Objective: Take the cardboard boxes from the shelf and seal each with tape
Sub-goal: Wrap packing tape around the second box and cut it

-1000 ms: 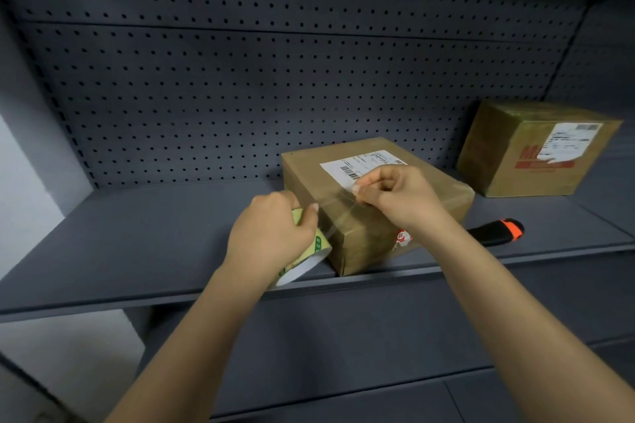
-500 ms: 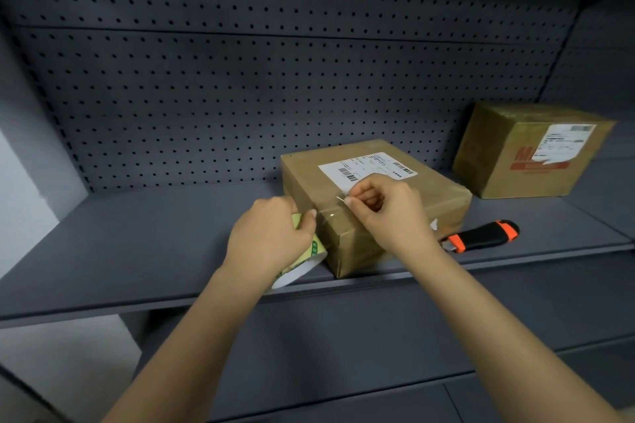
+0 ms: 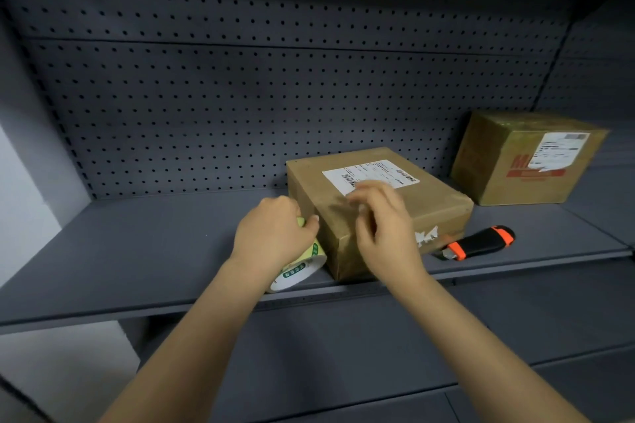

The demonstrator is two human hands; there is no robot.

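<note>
A flat brown cardboard box [image 3: 433, 197] with a white shipping label lies on the grey shelf [image 3: 144, 251], near its front edge. My left hand [image 3: 271, 237] grips a roll of clear tape [image 3: 299, 271] with a white and green core, held against the box's left side. My right hand [image 3: 381, 220] lies over the box's top near its front corner, fingers spread and blurred, holding nothing I can make out. A second, taller cardboard box [image 3: 525, 158] with a label and red print stands at the back right.
A black and orange utility knife [image 3: 477, 242] lies on the shelf just right of the flat box. A perforated grey back panel [image 3: 275, 96] closes the shelf behind. A lower shelf [image 3: 515, 319] runs beneath the front edge.
My right hand let go of the pinched tape end and now lies with spread fingers on the box's top. The left hand kept the roll at the box's side.
</note>
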